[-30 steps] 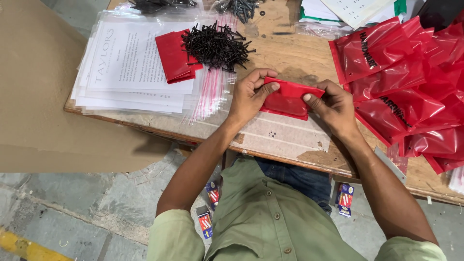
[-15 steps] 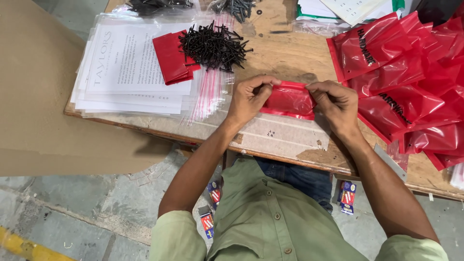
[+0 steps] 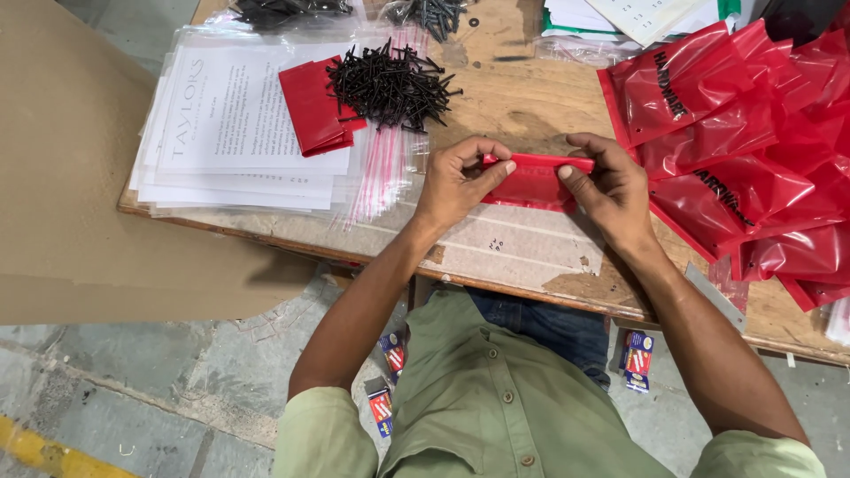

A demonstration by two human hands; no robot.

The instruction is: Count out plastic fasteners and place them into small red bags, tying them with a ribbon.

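Both hands pinch the top strip of a small red plastic bag [image 3: 534, 181] held just above a wooden table [image 3: 531, 257]. My left hand [image 3: 458, 180] grips the bag's left end between thumb and fingers. My right hand [image 3: 611, 188] grips its right end, thumb pressed on the strip. Beyond the hands lies a heap of black screws [image 3: 390, 86] partly on a flat stack of empty red bags [image 3: 310, 106].
Filled red bags [image 3: 739, 150] are piled at the right. A stack of printed sheets in clear zip bags [image 3: 239, 128] lies at the left. Brown cardboard [image 3: 80, 204] leans off the table's left side. Small boxes [image 3: 637, 358] lie on the floor.
The hands have lifted the red bag's top edge and moved together along its strip; the bag now stands more upright between the fingers.
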